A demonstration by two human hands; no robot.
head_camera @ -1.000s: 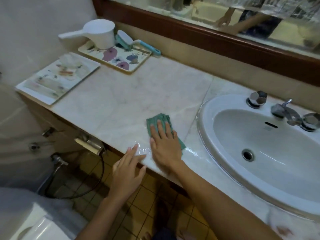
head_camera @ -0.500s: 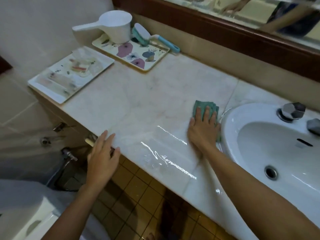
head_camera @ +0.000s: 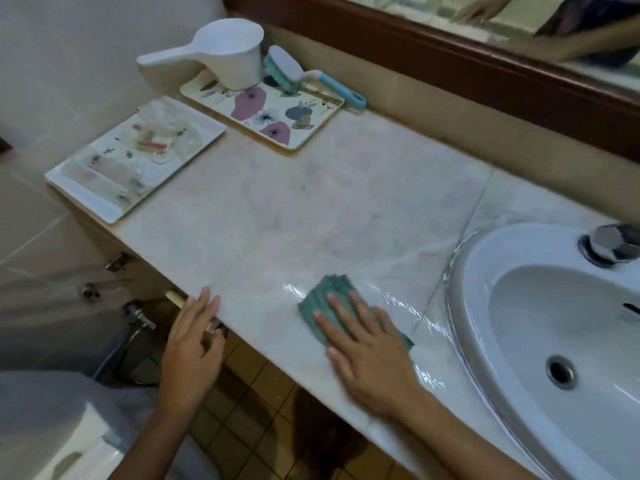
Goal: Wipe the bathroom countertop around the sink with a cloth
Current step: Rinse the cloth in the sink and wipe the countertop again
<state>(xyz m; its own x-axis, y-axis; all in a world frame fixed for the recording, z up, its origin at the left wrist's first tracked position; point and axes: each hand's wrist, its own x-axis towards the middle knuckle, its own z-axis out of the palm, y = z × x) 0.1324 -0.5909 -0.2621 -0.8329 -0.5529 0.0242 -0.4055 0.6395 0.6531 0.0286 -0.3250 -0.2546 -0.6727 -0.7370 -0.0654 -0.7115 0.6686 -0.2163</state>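
Observer: Cloth [head_camera: 322, 297] left of sink [head_camera: 462, 306], flat under right hand [head_camera: 367, 348], fingers straight. Left hand [head_camera: 192, 344] relaxed at bench [head_camera: 311, 202] edge.

Partner: Wiping step (wet streaks sink-side). Next, likely: dry stretch farther from sink.

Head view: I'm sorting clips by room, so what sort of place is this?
Most likely a home bathroom: a white sink with a chrome tap knob is set into a marble countertop under a wood-framed mirror, and a white water dipper stands on a flowered tray.
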